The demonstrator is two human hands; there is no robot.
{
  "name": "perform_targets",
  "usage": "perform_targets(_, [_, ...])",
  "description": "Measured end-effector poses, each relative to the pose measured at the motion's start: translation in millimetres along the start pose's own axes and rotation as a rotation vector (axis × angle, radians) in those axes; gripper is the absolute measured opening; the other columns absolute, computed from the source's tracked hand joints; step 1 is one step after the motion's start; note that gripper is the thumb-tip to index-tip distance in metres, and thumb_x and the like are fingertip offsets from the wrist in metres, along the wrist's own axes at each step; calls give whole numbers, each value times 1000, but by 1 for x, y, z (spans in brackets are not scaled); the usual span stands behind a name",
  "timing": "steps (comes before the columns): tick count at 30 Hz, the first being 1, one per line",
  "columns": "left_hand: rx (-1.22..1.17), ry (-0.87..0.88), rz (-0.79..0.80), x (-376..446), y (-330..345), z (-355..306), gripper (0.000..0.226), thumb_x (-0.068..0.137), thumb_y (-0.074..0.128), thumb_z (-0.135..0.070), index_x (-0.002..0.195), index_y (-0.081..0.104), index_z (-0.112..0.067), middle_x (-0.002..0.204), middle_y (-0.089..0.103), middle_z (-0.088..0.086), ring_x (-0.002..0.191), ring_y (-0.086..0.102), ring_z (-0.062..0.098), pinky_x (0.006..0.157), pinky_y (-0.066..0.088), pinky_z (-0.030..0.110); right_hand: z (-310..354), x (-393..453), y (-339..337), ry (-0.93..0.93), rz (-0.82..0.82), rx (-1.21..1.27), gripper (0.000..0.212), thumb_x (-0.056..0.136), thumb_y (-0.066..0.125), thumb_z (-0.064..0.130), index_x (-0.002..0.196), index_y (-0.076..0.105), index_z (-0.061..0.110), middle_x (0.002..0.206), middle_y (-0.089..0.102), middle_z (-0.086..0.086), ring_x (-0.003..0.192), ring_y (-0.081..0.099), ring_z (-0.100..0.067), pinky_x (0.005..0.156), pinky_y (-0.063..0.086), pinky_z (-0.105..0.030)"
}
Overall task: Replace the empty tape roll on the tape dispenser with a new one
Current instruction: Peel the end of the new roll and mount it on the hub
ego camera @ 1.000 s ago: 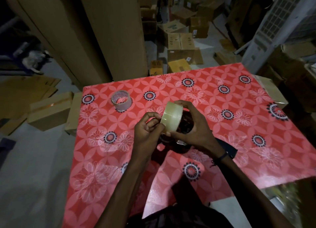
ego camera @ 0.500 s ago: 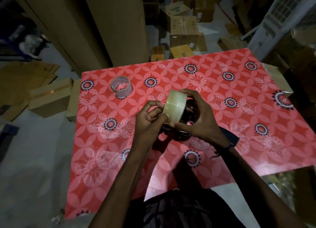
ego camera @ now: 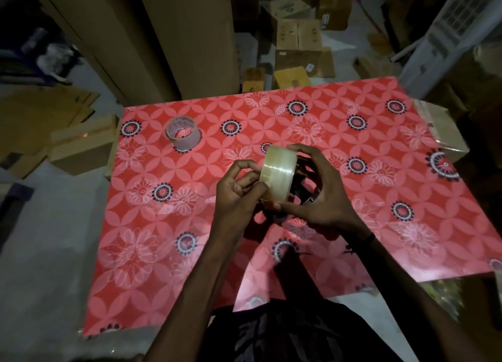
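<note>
A full roll of clear tape (ego camera: 277,173) stands on edge against the dark tape dispenser (ego camera: 305,181), held just above the red flowered table (ego camera: 339,133). My right hand (ego camera: 323,196) wraps around the roll and the dispenser from the right, thumb under the roll. My left hand (ego camera: 239,196) pinches at the roll's left face with its fingertips. Most of the dispenser is hidden behind the roll and my fingers. The empty tape roll (ego camera: 183,133), a nearly bare see-through core, lies flat on the table at the far left.
Tall cardboard sheets (ego camera: 152,35) lean behind the table's far left corner. Cardboard boxes (ego camera: 298,46) litter the floor beyond the far edge. More boxes (ego camera: 81,147) sit on the floor at the left. A white frame (ego camera: 445,35) stands at the far right.
Both hands stay on the roll and dispenser in nearly the same grip. The view has tilted so the table sits lower in frame.
</note>
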State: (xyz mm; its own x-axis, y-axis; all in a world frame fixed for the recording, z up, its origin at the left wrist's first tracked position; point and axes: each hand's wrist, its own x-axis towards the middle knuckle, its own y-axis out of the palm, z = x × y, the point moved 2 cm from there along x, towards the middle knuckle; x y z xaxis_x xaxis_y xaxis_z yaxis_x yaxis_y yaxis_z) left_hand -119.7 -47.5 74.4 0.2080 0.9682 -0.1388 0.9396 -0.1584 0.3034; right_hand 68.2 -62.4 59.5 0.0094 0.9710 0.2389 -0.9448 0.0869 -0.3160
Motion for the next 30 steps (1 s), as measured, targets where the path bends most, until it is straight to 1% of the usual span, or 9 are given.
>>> perform_targets(4, [20, 10, 3, 1, 17, 4, 27, 89, 61, 12, 101, 57, -12, 83, 77, 6, 66, 69, 18, 65, 55, 28, -2, 1, -18, 19, 46, 2, 97, 69, 103, 16, 151, 50, 16, 151, 60, 2, 140, 62, -20, 115, 54, -47])
perform_targets(8, [52, 24, 5, 0, 36, 6, 28, 94, 56, 18, 103, 56, -9, 84, 76, 16, 67, 73, 26, 75, 61, 34, -10, -1, -35, 49, 52, 10, 93, 75, 100, 14, 153, 49, 20, 154, 58, 5, 138, 64, -21, 111, 56, -53])
perform_targets(12, [38, -5, -89, 2, 50, 11, 28, 95, 58, 13, 97, 59, -15, 82, 77, 8, 65, 67, 16, 59, 55, 26, -13, -1, -46, -36, 72, -37, 97, 69, 101, 5, 151, 51, 16, 152, 59, -4, 141, 60, -25, 112, 54, -55])
perform_targets(14, [20, -22, -125, 5, 56, 13, 27, 95, 57, 13, 96, 58, -14, 77, 76, 3, 61, 65, 13, 56, 52, 22, -17, 2, -50, -70, 93, -61, 98, 67, 100, 4, 152, 51, 15, 153, 57, -2, 145, 57, -23, 115, 52, -53])
perform_targets(17, [31, -37, -167, 8, 65, 17, 28, 93, 58, 14, 98, 58, -13, 77, 77, 4, 61, 66, 12, 56, 52, 21, -24, 8, -55, -27, 122, -38, 104, 66, 101, 7, 155, 48, 19, 155, 57, 3, 144, 57, -15, 113, 54, -33])
perform_targets(18, [38, -41, -178, 8, 67, 18, 28, 93, 58, 15, 99, 58, -13, 79, 77, 7, 61, 66, 14, 56, 52, 21, -25, 10, -56, -13, 127, -25, 106, 65, 103, 11, 155, 48, 21, 154, 57, 5, 142, 59, -14, 111, 55, -31])
perform_targets(22, [69, -33, -228, 7, 72, 18, 23, 94, 58, 10, 104, 60, -11, 79, 70, 19, 60, 59, 19, 54, 48, 21, -26, 13, -58, -42, 87, -33, 99, 67, 104, 16, 152, 52, 18, 150, 58, 4, 135, 63, -16, 106, 59, -43])
perform_targets(26, [71, -25, -258, 5, 78, 13, 12, 100, 56, 3, 107, 57, -6, 55, 60, -5, 41, 44, 3, 43, 35, 14, -24, 15, -61, -144, 68, -103, 95, 65, 102, 12, 148, 56, 14, 148, 56, 1, 136, 59, -19, 103, 58, -50])
perform_targets(30, [108, -36, -262, 3, 79, 13, 9, 101, 57, 0, 110, 57, 2, 54, 58, -6, 42, 44, 4, 45, 36, 14, -23, 14, -64, -218, 46, -125, 87, 66, 94, 17, 145, 59, 10, 149, 57, 0, 141, 56, -17, 108, 54, -45])
